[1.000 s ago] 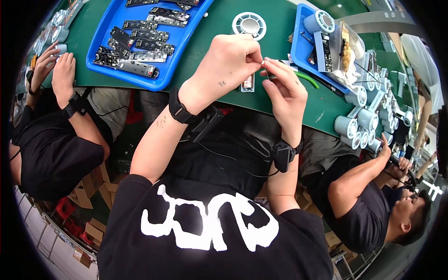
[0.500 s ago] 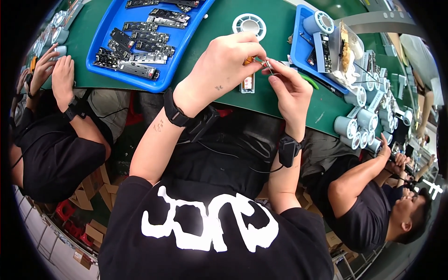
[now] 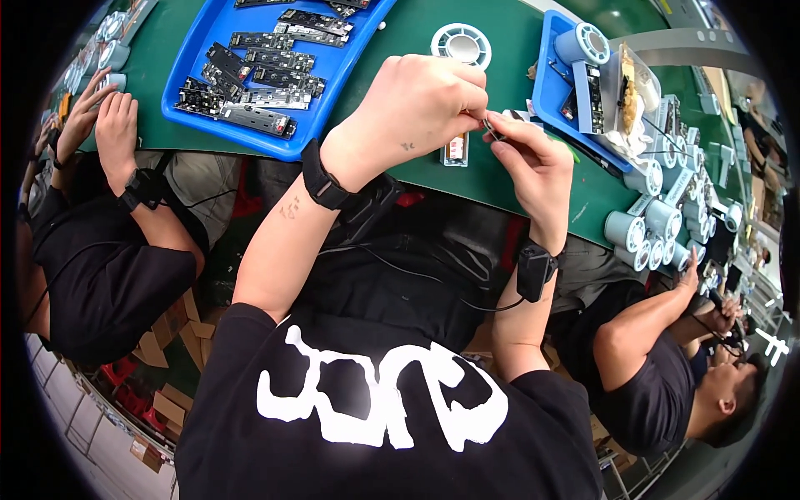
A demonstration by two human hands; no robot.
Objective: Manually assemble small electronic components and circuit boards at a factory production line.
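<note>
Over the green table, my two hands meet fingertip to fingertip. My left hand [image 3: 417,104] is closed in a pinch, knuckles up, and its own fingers hide what is in it. My right hand [image 3: 537,162] pinches a small, thin, dark wire-like piece [image 3: 493,129] beside the left fingertips. Beneath my left hand lies a light-blue plastic housing with a round spoked head [image 3: 462,46]. Its lower end [image 3: 455,152] shows an orange and white part inside; the middle is covered by my left hand.
A blue tray [image 3: 312,129] with several black circuit-board strips stands left. At right, a smaller blue tray [image 3: 546,87] holds a light-blue housing and a clear container [image 3: 637,83]. Several light-blue housings [image 3: 629,229] pile at the right edge. People sit on both sides of me.
The view has shifted slightly, moving the scene to the right in the picture. My left fist has turned a little, covering more of the housing. Both hands stay together, still pinching.
</note>
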